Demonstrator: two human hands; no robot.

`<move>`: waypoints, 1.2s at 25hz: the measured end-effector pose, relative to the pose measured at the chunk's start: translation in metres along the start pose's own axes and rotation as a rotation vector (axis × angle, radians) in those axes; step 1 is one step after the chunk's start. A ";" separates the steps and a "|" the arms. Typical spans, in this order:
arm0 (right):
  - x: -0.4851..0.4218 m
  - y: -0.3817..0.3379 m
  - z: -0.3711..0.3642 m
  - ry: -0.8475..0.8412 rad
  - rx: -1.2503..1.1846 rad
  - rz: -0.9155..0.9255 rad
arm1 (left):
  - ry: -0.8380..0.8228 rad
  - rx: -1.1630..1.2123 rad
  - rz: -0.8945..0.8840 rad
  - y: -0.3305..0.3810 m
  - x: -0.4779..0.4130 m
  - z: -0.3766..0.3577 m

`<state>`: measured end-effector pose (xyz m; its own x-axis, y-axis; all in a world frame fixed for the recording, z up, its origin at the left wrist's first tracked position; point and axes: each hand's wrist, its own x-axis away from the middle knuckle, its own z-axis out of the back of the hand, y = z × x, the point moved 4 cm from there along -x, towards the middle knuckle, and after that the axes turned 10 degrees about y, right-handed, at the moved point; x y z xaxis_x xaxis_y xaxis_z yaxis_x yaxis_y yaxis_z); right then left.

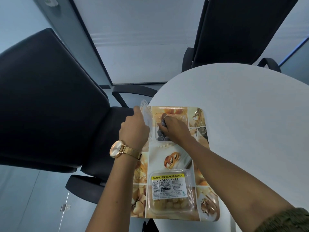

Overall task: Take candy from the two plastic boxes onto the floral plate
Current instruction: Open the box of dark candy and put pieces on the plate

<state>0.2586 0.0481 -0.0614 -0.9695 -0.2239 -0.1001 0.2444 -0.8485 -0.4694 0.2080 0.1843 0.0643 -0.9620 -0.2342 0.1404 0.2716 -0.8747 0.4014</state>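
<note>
A rectangular floral plate (204, 146) lies on the white table. At its far end stands an open clear plastic box (156, 131) with dark candies (161, 137) inside. My left hand (135, 128) holds its raised lid (146, 113) open. My right hand (173, 128) reaches into that box, fingers closed around dark candy. At the plate's near end sits a shut clear box (170, 191) labelled ginger candy, filled with pale yellow balls.
The round white table (250, 114) extends to the right. A black office chair (50, 106) stands close on the left, its armrest (132, 92) near the plate's far corner. Another black chair (234, 30) stands behind the table.
</note>
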 end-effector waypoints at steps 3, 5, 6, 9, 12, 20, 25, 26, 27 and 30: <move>0.000 -0.001 0.001 0.061 0.030 0.015 | 0.003 -0.002 -0.009 0.001 0.000 0.000; 0.001 -0.001 0.001 0.059 0.067 0.032 | 0.004 -0.011 -0.014 0.002 0.000 -0.001; 0.001 -0.001 0.001 0.050 0.078 0.043 | 0.008 -0.014 -0.016 0.003 0.000 -0.001; 0.002 -0.003 0.001 0.044 0.077 0.074 | 0.019 -0.036 -0.026 0.007 0.001 -0.002; 0.003 -0.005 0.001 0.037 0.089 0.123 | 0.020 -0.054 -0.036 0.010 0.001 -0.002; -0.001 0.003 0.043 0.341 -0.428 -0.305 | 0.066 -0.043 -0.104 0.022 0.001 -0.006; 0.058 0.022 0.091 0.403 -1.297 -0.851 | 0.114 -0.146 -0.251 0.054 0.022 -0.040; 0.081 0.028 0.100 0.375 -1.396 -0.911 | 0.101 -0.173 -0.272 0.060 0.029 -0.051; 0.103 0.034 0.107 0.343 -1.424 -0.938 | 0.090 -0.205 -0.289 0.063 0.034 -0.062; 0.181 0.057 0.122 0.296 -1.335 -0.959 | 0.038 -0.297 -0.338 0.068 0.050 -0.091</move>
<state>0.0992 -0.0995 0.0010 -0.7555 0.3248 0.5689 -0.4372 0.3968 -0.8071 0.1760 0.0748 0.0167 -0.9971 0.0748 0.0109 -0.0725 -0.9874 0.1409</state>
